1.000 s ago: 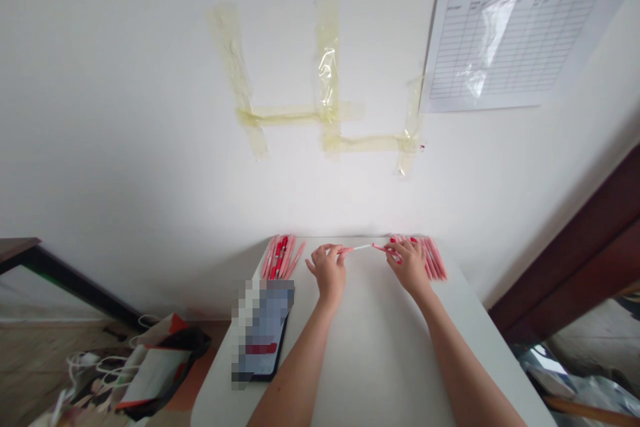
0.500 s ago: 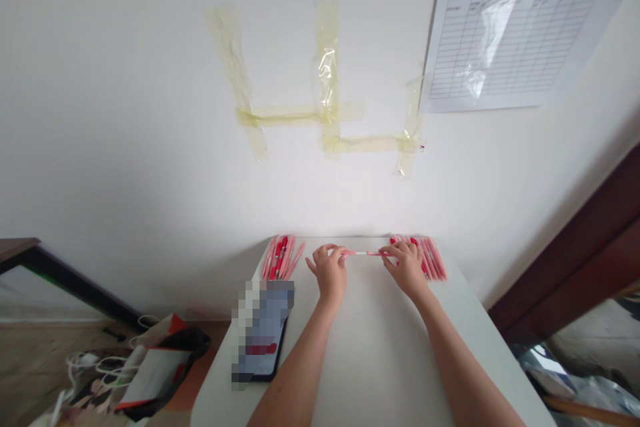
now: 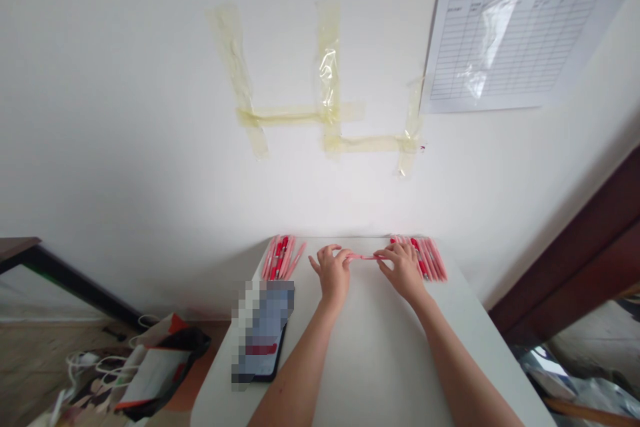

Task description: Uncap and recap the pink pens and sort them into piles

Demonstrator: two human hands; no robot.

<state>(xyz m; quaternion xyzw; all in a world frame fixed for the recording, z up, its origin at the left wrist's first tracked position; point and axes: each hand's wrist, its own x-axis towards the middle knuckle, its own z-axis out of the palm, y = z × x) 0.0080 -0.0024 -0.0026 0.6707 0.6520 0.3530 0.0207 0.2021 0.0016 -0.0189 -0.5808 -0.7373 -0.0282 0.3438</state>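
Observation:
A slim pink pen (image 3: 364, 257) lies level between my two hands, above the far half of the white table (image 3: 385, 340). My left hand (image 3: 334, 275) pinches its left end between thumb and fingers. On the other end, the fingertips of my right hand (image 3: 404, 269) are closed. Both tips of the pen are hidden by my fingers. Past my left hand is a group of pink and red pens (image 3: 283, 258). A second group of pink and red pens (image 3: 431, 259) sits beside my right hand, which partly covers it.
A phone (image 3: 265, 333), partly blurred out, rests at the table's left edge. The white wall (image 3: 150, 113) rises directly behind the table, with yellowed tape (image 3: 329, 73) and a printed sheet (image 3: 510, 47) on it. Bags (image 3: 160, 367) stand on the floor at left.
My hands have come slightly closer together. The white section that showed mid-pen is now mostly covered, and the pen looks shorter. Both pen groups and the phone stay put.

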